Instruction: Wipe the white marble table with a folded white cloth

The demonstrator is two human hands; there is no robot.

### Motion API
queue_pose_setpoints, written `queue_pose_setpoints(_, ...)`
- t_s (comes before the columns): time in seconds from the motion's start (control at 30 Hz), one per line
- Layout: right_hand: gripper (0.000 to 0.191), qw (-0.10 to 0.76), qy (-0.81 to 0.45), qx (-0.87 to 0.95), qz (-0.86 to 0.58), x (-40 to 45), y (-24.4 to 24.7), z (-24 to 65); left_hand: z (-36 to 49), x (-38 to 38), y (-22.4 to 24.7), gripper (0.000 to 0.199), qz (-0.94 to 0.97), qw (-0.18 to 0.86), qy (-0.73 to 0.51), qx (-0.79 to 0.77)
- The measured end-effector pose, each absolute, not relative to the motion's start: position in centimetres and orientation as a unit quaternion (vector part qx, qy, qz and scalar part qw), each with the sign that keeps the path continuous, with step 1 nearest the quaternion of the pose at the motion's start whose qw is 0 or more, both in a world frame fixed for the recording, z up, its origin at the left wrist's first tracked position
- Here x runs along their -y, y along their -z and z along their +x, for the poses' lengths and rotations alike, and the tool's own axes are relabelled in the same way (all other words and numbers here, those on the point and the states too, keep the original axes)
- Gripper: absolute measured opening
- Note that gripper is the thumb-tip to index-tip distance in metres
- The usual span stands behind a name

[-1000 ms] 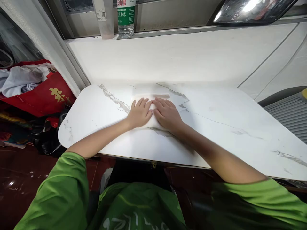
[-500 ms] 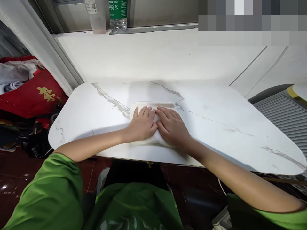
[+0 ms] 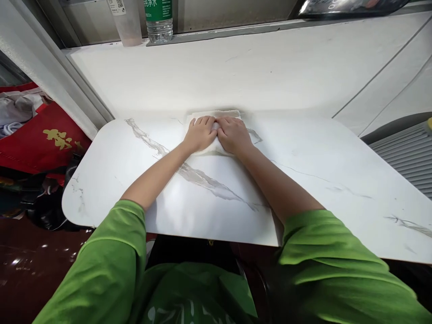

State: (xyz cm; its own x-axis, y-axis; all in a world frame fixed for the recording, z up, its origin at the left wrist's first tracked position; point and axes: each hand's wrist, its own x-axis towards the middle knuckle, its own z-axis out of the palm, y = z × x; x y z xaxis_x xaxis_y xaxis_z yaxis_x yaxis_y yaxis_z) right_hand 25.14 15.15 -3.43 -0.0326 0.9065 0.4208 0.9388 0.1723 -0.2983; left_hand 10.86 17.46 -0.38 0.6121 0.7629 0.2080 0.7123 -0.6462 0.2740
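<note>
A folded white cloth (image 3: 216, 148) lies flat against the far edge of the white marbled table (image 3: 209, 211). On its left half rests my left hand (image 3: 200, 133), palm down, fingers stretched out flat. My right hand (image 3: 234, 134) presses on the right half in the same way, with its fingers laid forward. The two thumbs come close together at the middle of the cloth. Neither hand is wrapped round anything, and the palms' undersides are hidden.
Behind the table rises a white wall panel (image 3: 216, 76). On the ledge above it stand a clear plastic cup (image 3: 130, 27) and a green-labelled water bottle (image 3: 159, 22). A red bag (image 3: 57, 139) is at the left; a grey ribbed object (image 3: 405, 150) is at the right.
Both hands and the cloth have moved away from me, from near the table's front edge to its far edge. My arms are stretched further forward, and the view has shifted slightly.
</note>
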Motion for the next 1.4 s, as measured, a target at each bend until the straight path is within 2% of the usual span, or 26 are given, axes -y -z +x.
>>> queue_pose_setpoints(0.13,0.045,0.269,0.023,0.709,-0.651,-16.2,3.5,25.2,11.2,-18.5,0.6,0.037,0.891,0.081,-0.161,-0.417)
queue_pose_setpoints(0.47,0.05,0.215,0.02,0.703,-0.678,-14.5,1.9,24.4,10.9,-17.6,0.5,0.04,0.881,0.088,-0.156,-0.438)
queue_pose_setpoints(0.63,0.05,0.25,0.017,0.714,-0.654,-13.2,2.3,24.3,10.2,-16.0,0.6,0.039,0.88,0.088,-0.166,-0.437)
queue_pose_setpoints(1.1,0.052,0.211,0.043,0.774,-0.596,-1.2,2.7,24.3,8.6,-3.4,-0.1,0.048,0.891,0.071,-0.111,-0.435)
queue_pose_setpoints(1.4,0.051,0.254,0.057,0.761,-0.594,3.6,2.9,25.1,9.3,-0.3,0.0,0.05,0.92,0.072,-0.097,-0.372)
